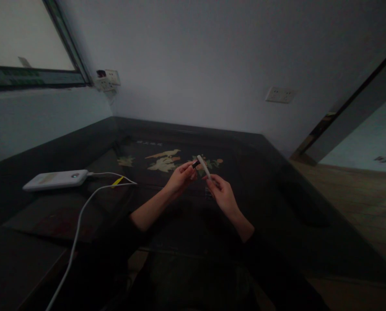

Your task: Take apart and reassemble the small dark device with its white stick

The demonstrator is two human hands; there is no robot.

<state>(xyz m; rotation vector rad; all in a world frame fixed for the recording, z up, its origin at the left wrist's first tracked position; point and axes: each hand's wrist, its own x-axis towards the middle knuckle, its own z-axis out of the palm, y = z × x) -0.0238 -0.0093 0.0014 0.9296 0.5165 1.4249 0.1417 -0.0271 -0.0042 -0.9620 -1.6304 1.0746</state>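
Above the dark glass table (pixel 264 181) my right hand (pixel 221 193) pinches a slim white stick-like object (pixel 204 166), tilted up and to the left. My left hand (pixel 181 176) is closed on a small dark piece (pixel 196 164) that meets the upper end of the white object. Both hands hover over a leaf-and-bird picture (pixel 165 160) under the glass. The room is dim, and I cannot make out what the small dark piece is.
A white power bank (pixel 55 179) lies at the left of the table, with a white cable (pixel 79 220) running off the near edge. Wall sockets (pixel 280 94) sit on the back wall. A window (pixel 24 39) is at the upper left, wooden floor (pixel 358 203) at the right.
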